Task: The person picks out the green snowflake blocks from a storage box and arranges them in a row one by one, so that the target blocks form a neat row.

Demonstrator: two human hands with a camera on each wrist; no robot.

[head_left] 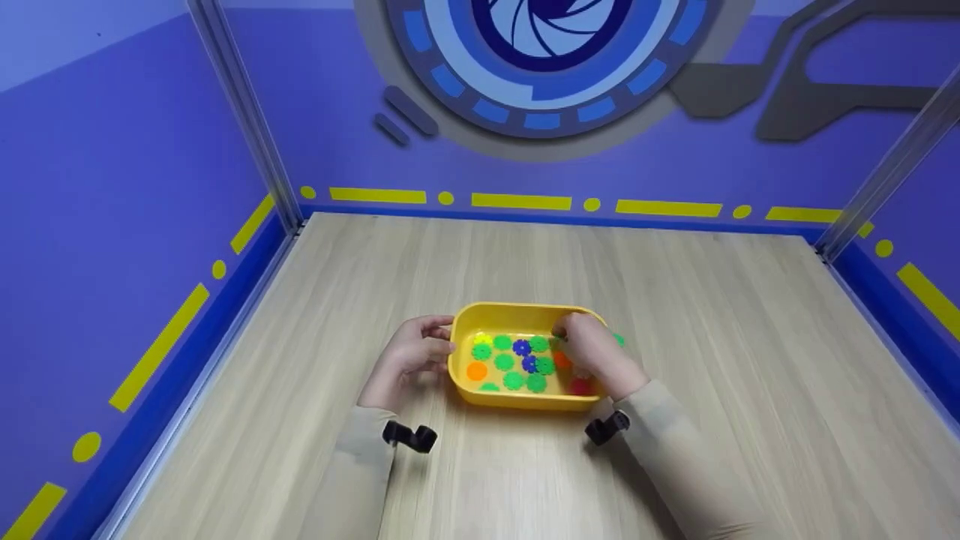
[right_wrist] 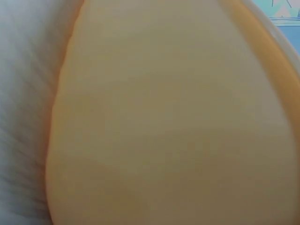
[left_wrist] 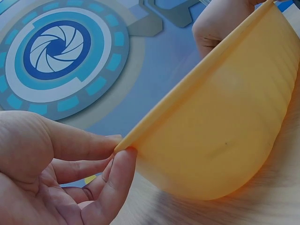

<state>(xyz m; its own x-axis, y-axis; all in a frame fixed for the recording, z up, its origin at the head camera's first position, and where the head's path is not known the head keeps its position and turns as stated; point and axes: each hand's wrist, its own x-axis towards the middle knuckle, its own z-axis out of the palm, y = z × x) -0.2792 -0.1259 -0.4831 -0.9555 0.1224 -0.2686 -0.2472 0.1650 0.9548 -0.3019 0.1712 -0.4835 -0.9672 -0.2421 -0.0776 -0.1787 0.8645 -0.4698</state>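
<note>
A yellow plastic tub (head_left: 517, 401) stands on the table with several small notched discs in it: mostly green (head_left: 513, 381), also purple (head_left: 522, 347), orange (head_left: 477, 370), yellow and red ones. My left hand (head_left: 411, 349) pinches the tub's left rim between thumb and fingers, as the left wrist view shows up close. Over the right end, my right hand (head_left: 589, 341) reaches down inside with bent fingers, a bit of green showing by the fingertips. What those fingers hold I cannot tell. The tub's outer wall (right_wrist: 173, 108) fills the right wrist view, hiding that hand.
A green piece (head_left: 619, 340) shows just past the right hand, at the tub's right edge. Wood-grain tabletop (head_left: 360, 277) surrounds the tub. Blue panels (head_left: 315, 97) with metal corner posts (head_left: 251, 120) enclose the table at the back and both sides.
</note>
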